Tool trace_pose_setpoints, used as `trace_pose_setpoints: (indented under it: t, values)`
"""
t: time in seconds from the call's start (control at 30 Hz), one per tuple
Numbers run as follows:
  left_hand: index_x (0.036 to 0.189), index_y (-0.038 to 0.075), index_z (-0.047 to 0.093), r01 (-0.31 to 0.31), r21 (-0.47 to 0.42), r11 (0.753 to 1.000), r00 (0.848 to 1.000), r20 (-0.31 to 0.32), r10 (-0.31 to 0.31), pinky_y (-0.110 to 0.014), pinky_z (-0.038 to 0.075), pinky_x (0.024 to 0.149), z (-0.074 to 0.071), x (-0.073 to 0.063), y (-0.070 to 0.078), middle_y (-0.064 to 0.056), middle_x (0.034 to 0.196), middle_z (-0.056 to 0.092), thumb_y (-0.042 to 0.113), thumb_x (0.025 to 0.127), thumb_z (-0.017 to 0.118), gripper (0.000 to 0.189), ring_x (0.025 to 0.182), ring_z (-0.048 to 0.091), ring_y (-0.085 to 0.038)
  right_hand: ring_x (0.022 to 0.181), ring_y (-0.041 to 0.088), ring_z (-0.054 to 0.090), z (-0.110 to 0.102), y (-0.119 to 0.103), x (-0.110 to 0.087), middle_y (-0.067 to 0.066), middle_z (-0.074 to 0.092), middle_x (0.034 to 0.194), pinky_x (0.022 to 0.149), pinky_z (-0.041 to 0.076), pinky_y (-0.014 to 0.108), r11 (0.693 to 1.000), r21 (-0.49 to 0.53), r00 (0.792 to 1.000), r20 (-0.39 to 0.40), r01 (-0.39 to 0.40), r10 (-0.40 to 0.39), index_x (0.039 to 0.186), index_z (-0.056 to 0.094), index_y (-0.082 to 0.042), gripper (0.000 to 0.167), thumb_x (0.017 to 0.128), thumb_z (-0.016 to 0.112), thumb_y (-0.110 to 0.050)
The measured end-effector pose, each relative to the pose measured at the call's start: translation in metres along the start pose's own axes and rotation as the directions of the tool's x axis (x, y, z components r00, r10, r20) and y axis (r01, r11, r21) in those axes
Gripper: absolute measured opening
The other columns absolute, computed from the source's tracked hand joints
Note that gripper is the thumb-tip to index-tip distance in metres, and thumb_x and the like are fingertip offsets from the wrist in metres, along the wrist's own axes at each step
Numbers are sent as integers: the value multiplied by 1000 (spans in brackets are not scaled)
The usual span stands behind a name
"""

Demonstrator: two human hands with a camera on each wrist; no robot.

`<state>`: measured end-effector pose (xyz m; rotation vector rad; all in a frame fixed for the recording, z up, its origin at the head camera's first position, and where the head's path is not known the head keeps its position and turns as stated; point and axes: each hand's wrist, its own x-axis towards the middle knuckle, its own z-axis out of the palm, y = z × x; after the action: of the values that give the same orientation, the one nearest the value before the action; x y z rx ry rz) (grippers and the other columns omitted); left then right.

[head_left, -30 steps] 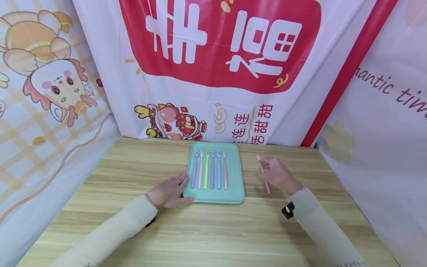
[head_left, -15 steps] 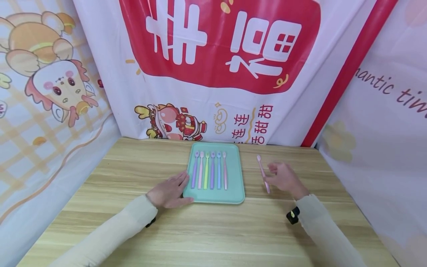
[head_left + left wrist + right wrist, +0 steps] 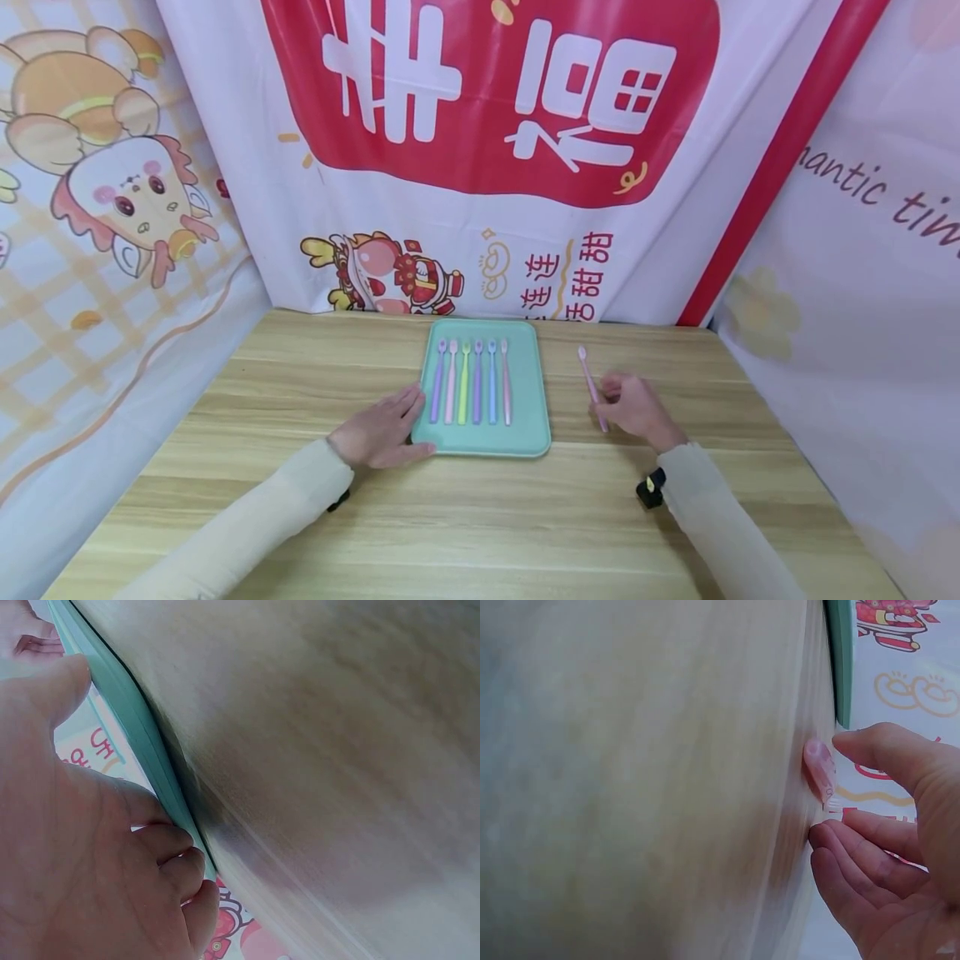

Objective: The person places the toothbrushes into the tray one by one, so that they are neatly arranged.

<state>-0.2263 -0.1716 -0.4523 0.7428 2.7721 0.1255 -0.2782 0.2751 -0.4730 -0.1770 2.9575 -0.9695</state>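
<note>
A pale green tray (image 3: 530, 392) lies on the wooden table with several toothbrushes (image 3: 477, 392) in a row on it, purple, pink, yellow-green and blue, heads pointing away. My left hand (image 3: 381, 429) rests at the tray's left edge; the left wrist view shows its thumb and fingers against the green rim (image 3: 146, 727). To the right of the tray, a single pink toothbrush (image 3: 588, 375) lies on the table, slightly slanted. Beside its lower handle is my right hand (image 3: 633, 407). In the right wrist view, thumb and fingers stand apart around the toothbrush (image 3: 821, 769), without pinching it.
A white cloth backdrop with a red panel (image 3: 487, 175) hangs behind the table (image 3: 465, 525). Patterned cloths stand at the left (image 3: 112, 333) and right (image 3: 847, 292) sides. The tray's far edge lies near the backdrop.
My right hand has moved from the upper part of the loose pink toothbrush toward its lower handle. That toothbrush, the tray and my left hand stay in place.
</note>
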Motion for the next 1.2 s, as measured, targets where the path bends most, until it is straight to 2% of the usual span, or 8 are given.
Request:
trace_pose_setpoints:
  t: [0.17, 0.27, 0.47, 0.57, 0.7, 0.9, 1.2]
  values:
    - [165, -4, 25, -1, 4, 1000, 1000, -1, 1, -53, 27, 133, 0, 0, 0, -22, 176, 19, 64, 105, 48, 93, 164, 22, -37, 115, 33, 71, 1, -2, 5, 20, 75, 124, 100, 61, 50, 1000, -15, 1000, 3, -10, 10, 124, 72, 0, 42, 88, 85, -19]
    - [165, -4, 25, 0, 1, 1000, 1000, 1, 0, -53, 27, 133, -1, -1, 0, -22, 176, 18, 64, 105, 49, 93, 164, 22, -37, 109, 29, 72, 1, -3, 8, 18, 76, 119, 98, 62, 49, 1000, -29, 1000, 12, 11, -10, 115, 75, -1, 34, 88, 85, -18]
    - [165, -5, 25, 0, -3, 1000, 1000, -6, 0, -53, 28, 133, 0, -1, -1, -22, 176, 19, 64, 105, 49, 94, 164, 22, -38, 91, 20, 68, 4, -4, 16, 12, 78, 105, 77, 62, 33, 999, -37, 1000, 27, 6, -5, 102, 77, -5, 17, 89, 83, -13]
    - [165, -5, 26, -1, -4, 1000, 1000, -9, 1, -54, 28, 132, -1, -1, -1, -22, 176, 19, 64, 105, 49, 94, 164, 22, -38, 89, 19, 69, 5, -4, 18, 12, 79, 103, 75, 62, 31, 1000, -28, 1000, 21, -9, 10, 103, 78, -4, 18, 88, 82, -12]
    - [165, -5, 25, 0, 1, 1000, 1000, -5, 0, -53, 28, 133, -1, -1, -1, -22, 176, 18, 64, 105, 48, 94, 164, 22, -38, 86, 20, 72, 5, -4, 20, 15, 78, 103, 78, 64, 35, 1000, -9, 1000, 4, -28, 28, 105, 77, 0, 22, 86, 81, -10]
    - [165, -4, 25, -3, 0, 1000, 1000, -3, 3, -54, 27, 133, 0, 0, -1, -22, 176, 18, 64, 105, 48, 94, 164, 21, -38, 75, 16, 71, 7, -3, 24, 13, 78, 97, 67, 62, 27, 997, 9, 996, -34, -80, 80, 103, 77, 0, 20, 86, 81, -9]
    - [165, -4, 25, -5, 9, 1000, 1000, -2, 5, -54, 28, 132, 1, 1, -2, -21, 176, 18, 66, 105, 47, 95, 164, 22, -37, 64, 12, 69, 6, -4, 24, 14, 79, 94, 60, 59, 24, 995, 33, 994, -58, -94, 95, 102, 78, 1, 19, 85, 82, -9]
